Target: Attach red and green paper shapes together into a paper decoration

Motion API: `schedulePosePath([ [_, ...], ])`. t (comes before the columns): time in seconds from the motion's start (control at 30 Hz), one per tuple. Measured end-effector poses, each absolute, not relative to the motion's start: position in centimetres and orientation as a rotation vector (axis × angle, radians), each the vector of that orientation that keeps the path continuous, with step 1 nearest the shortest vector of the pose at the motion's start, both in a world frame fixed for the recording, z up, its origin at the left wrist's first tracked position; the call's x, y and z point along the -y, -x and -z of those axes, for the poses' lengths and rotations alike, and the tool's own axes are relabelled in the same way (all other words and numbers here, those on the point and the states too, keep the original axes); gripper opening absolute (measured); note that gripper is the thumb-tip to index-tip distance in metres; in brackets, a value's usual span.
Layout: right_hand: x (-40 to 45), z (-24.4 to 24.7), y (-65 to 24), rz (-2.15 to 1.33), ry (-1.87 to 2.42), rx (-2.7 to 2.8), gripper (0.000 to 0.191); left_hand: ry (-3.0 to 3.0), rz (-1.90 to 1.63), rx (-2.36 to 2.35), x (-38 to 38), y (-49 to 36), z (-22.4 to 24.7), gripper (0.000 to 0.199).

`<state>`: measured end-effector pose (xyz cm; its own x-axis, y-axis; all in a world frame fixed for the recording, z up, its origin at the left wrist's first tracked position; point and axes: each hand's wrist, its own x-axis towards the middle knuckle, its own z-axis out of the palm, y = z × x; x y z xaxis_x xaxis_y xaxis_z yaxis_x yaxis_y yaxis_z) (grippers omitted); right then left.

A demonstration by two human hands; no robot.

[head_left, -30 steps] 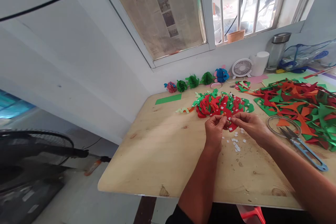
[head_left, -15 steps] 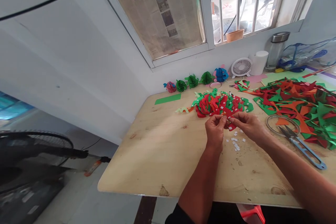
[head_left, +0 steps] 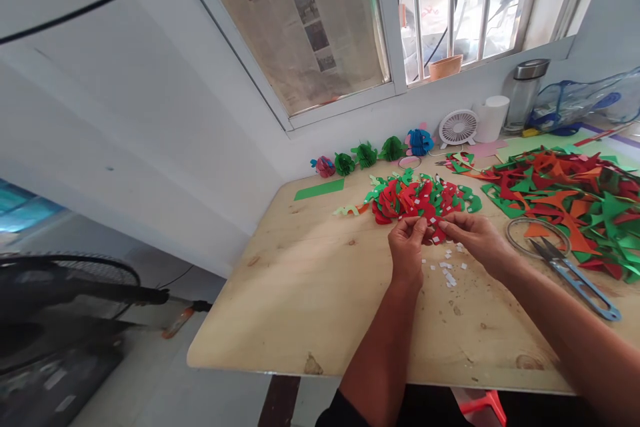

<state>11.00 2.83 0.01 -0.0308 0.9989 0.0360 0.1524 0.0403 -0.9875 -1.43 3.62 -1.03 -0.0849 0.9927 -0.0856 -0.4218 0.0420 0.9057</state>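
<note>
Between my two hands is a red paper cutout (head_left: pixel 436 233) with small white squares on it. My left hand (head_left: pixel 409 245) pinches its left side between thumb and fingers. At its right edge, the thumb and forefinger of my right hand (head_left: pixel 473 237) are closed together on the paper. Just behind lies a heap of red and green paper cutouts (head_left: pixel 400 197), many dotted with white squares. Several loose white squares (head_left: pixel 449 275) are scattered on the wooden table (head_left: pixel 300 293) below my hands.
On the right lie blue thread snips (head_left: pixel 583 283), a clear ring of tape (head_left: pixel 515 240) and a big pile of red, orange and green scraps (head_left: pixel 570 193). Along the wall stand folded paper figures (head_left: pixel 367 155), a small white fan (head_left: pixel 458 128) and a glass bottle (head_left: pixel 523 97).
The red cutout has turned slightly and shifted a little up and left between my hands. My right fingers have moved slightly outward to its right edge. The other things lie as before.
</note>
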Motion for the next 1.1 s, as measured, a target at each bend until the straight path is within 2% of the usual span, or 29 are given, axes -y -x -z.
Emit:
schedulePosePath([
  [0.27, -3.1, 0.4, -11.4, -1.066, 1.257, 1.294, 0.033, -0.862, -1.219, -0.964, -3.5, 1.2, 1.2, 0.026],
  [0.8, -3.1, 0.7, -11.2, -1.389, 1.028, 0.963, 0.028, -0.925, -1.323, -0.837, -3.3, 1.1, 1.0, 0.023],
  [0.97, -3.3, 0.9, -11.3, -1.350, 1.032, 0.966, 0.029, -0.992, -1.333, -0.893, -3.3, 1.0, 1.3, 0.021],
  [1.1, -3.3, 1.0, -11.4, -1.186, 1.153, 1.088, 0.032, -1.323, -1.461, -1.089, -2.8, 1.2, 1.3, 0.019],
])
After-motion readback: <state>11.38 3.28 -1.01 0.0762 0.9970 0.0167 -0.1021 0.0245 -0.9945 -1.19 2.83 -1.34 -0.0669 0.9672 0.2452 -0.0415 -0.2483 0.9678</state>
